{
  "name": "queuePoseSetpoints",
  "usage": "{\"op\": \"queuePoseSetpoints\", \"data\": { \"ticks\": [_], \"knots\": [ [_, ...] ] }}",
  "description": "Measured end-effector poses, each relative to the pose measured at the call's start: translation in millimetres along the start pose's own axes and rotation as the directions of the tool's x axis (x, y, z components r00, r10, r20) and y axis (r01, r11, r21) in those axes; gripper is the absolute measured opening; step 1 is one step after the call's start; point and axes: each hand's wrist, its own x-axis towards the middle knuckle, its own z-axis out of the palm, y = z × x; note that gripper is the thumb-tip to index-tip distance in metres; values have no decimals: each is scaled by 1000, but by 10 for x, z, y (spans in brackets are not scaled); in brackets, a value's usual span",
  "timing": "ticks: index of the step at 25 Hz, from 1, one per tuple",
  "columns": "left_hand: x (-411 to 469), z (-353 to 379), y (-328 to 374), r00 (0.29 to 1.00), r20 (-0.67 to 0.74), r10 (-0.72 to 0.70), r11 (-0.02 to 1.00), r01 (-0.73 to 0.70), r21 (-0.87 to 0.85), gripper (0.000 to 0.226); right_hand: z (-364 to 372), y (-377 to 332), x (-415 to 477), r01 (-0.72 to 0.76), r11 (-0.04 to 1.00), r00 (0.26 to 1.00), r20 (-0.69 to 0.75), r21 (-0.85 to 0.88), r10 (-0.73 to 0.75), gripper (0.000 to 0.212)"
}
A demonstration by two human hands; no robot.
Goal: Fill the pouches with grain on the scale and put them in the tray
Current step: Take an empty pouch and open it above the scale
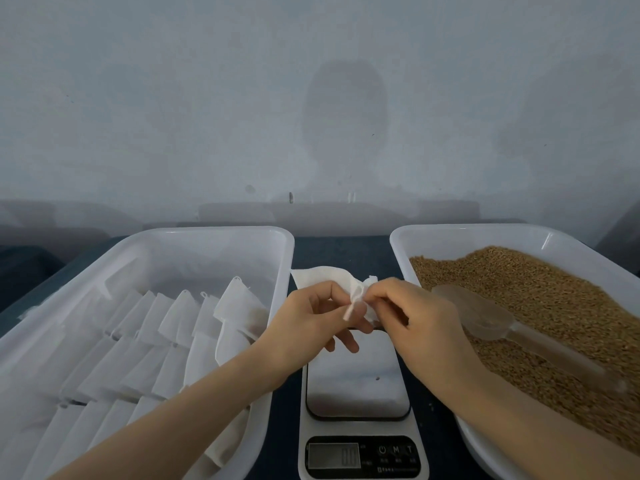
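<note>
Your left hand (311,317) and right hand (415,323) pinch a flat white fabric pouch (325,277) over the white digital scale (358,379); filling and traying remain.

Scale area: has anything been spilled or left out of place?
Only slightly: one small speck sits on the scale platform, and a few pale bits lie on the dark table beside it. Possibly stray grain.

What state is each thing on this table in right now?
Left hand: pinches the pouch.
Right hand: pinches the same pouch.
Pouch: flat, held in the air.
Scale: no pouch on its platform.
Scoop: lying on the grain, unheld.
Left tray: holds rows of pouches.
Right tray: holds grain.
</note>
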Motion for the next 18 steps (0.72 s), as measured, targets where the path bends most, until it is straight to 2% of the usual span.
{"op": "queuePoseSetpoints", "data": {
  "ticks": [2, 6, 7, 9, 11, 12, 14, 15, 16, 18],
  "knots": [
    [-3, 4, -11, 999, 0, 45, 999, -45, 5, 12, 21, 13, 4, 7, 1000, 1000, 22, 8, -7, 15],
    [-50, 48, -11, 986, 105, 133, 990, -138, 39, 20, 22, 36, 22, -159, 983, 980, 132, 90, 146, 17],
    [-57, 56, -5, 984, 88, 156, 984, -163, 69, 21, 18, 55, 29, -196, 974, 973, 146, 111, 179, 17],
    [-27, 56, -28, 974, -109, 201, 973, -185, 140, 8, -16, 102, 55, -282, 945, 954, 150, 164, 258, 14],
    [24, 1, -49, 914, -376, 153, 983, -103, 150, 24, -46, 120, 57, -358, 904, 932, 151, 231, 331, 20],
    [47, -36, -46, 894, -439, 93, 990, -38, 134, 29, -56, 115, 54, -376, 892, 925, 159, 252, 345, 27],
    [82, -99, -59, 904, -428, -11, 992, 65, 111, 28, -76, 94, 58, -379, 883, 923, 179, 276, 340, 43],
    [92, -122, -79, 915, -402, -27, 993, 70, 93, 19, -81, 89, 59, -379, 882, 923, 189, 281, 336, 47],
    [93, -131, -71, 922, -385, -31, 995, 64, 73, 8, -81, 89, 61, -391, 877, 917, 205, 279, 343, 45],
    [86, -132, -78, 929, -370, 18, 996, 15, 84, 16, -92, 67, 74, -461, 839, 882, 255, 289, 397, 28]
  ]
}}
